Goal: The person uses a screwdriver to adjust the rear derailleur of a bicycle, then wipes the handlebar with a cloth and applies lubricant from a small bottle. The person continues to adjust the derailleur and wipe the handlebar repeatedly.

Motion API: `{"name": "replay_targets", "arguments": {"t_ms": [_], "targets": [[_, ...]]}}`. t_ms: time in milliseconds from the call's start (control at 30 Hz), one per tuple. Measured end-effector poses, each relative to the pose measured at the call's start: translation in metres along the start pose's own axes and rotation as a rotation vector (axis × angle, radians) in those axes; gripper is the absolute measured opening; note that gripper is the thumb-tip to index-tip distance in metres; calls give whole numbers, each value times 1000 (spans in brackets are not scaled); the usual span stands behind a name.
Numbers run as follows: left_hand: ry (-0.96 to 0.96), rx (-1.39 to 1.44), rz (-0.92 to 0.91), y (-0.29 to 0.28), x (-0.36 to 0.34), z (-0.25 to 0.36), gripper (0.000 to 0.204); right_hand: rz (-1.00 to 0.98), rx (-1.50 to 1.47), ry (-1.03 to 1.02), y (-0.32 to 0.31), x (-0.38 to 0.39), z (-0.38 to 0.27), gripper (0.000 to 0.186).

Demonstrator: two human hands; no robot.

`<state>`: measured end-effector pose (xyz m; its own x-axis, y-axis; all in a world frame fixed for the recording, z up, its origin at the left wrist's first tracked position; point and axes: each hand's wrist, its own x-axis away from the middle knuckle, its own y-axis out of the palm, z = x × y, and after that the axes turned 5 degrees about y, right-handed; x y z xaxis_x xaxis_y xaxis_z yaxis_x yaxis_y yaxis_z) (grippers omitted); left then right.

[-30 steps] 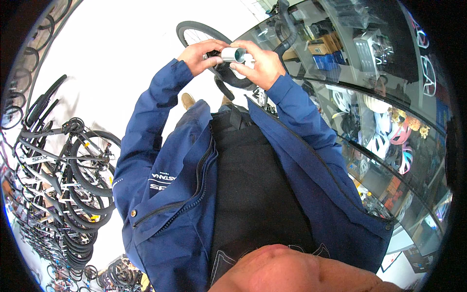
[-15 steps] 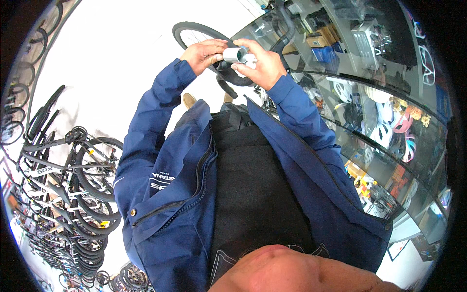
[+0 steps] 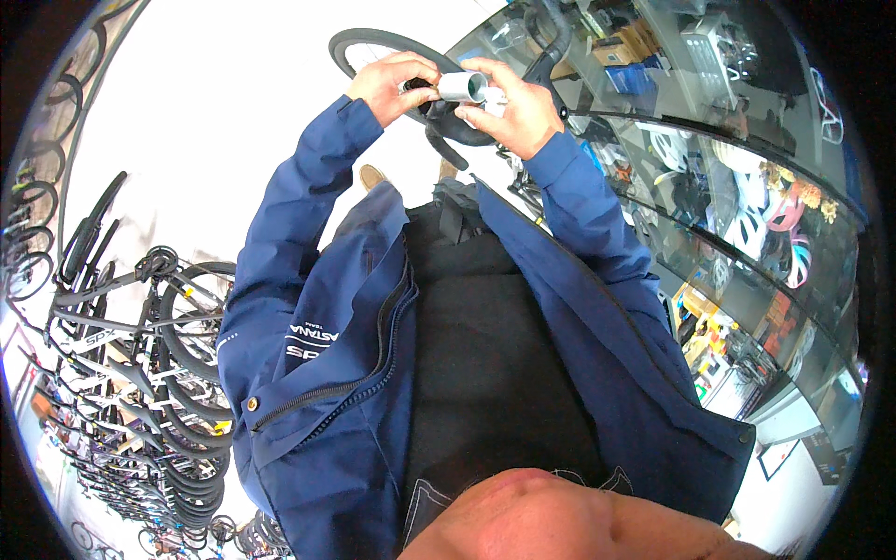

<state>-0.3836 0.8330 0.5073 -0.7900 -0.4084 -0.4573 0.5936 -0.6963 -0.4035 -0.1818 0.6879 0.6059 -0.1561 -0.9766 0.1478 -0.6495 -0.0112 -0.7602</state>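
Hands on one small white cylinder, far from me above a bike saddle.

I see my left hand (image 3: 390,86) pinching a dark end piece at the left end of the white cylinder (image 3: 461,87), fingers curled tight around it, while my right hand (image 3: 515,110) cups the cylinder's right end with thumb and fingers closed on it. The cylinder sits level between both hands, just over the black saddle (image 3: 459,126), with one bike wheel (image 3: 373,42) beyond. I judge the fitting is mid-way: the end piece seems partly seated, and whether it is fully home I cannot tell. I count one cylinder, one saddle, two hands; a rack of many bicycles (image 3: 140,355) stands at left, helmets (image 3: 765,233) behind a glass case at right.
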Motion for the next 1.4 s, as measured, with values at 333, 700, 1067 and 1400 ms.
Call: {"name": "replay_targets", "arguments": {"t_ms": [333,700,1067,1400], "targets": [[102,-136,76,8,2,2,20,96,-320,135,-2,26,20,82],[-404,281,830,15,71,-4,29,14,-1436,411,24,55,108,35],[-776,673,830,83,110,36,21,-171,-657,157,-10,-80,91,32],[-684,727,981,92,93,41,21,-834,-390,12,4,-144,80,27]]}}
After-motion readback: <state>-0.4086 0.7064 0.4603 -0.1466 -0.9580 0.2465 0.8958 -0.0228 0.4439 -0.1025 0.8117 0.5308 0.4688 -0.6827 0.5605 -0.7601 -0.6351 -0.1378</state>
